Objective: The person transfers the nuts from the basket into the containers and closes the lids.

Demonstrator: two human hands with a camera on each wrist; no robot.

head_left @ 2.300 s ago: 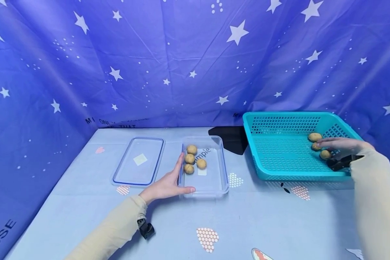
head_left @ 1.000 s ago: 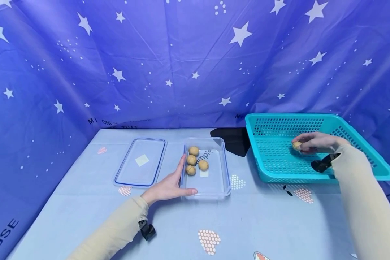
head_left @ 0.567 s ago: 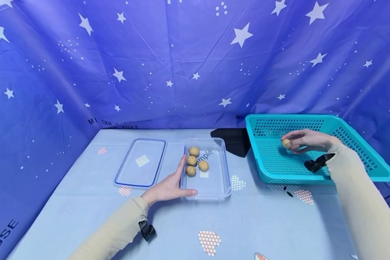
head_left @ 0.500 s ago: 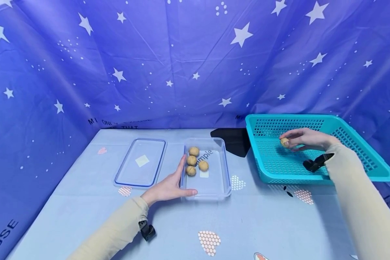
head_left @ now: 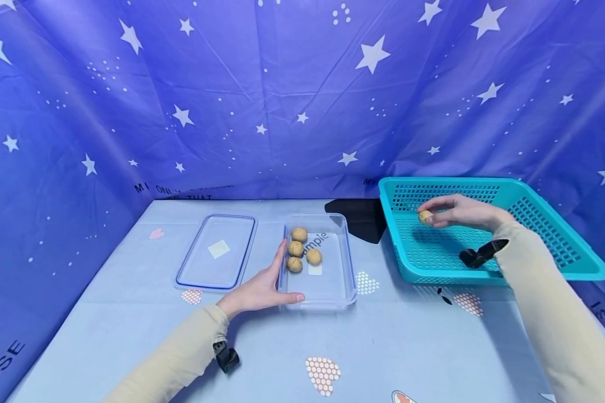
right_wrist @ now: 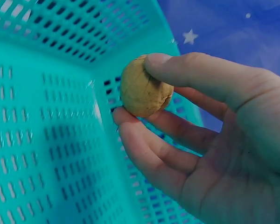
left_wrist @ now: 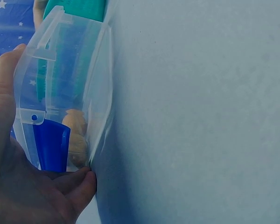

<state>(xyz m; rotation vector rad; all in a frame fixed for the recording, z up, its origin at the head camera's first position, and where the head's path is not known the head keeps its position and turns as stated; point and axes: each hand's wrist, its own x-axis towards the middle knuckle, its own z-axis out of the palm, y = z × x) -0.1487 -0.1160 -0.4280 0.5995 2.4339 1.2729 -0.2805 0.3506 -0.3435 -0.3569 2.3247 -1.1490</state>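
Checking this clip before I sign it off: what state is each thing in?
Container: open, upright
Four loose walnuts: inside the container
Lid: off, flat on table
Basket: upright, open-topped
Held walnut: raised off basket floor
Left hand: spread against container
Right hand: pinching held walnut
Backdrop: hanging, creased

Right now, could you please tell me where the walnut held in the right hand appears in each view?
Head: the walnut is right of centre, slightly below mid-height.
Left wrist: it is not visible.
Right wrist: the walnut is near the middle, slightly high.
Shared landmark: the teal basket, seen in all three views.
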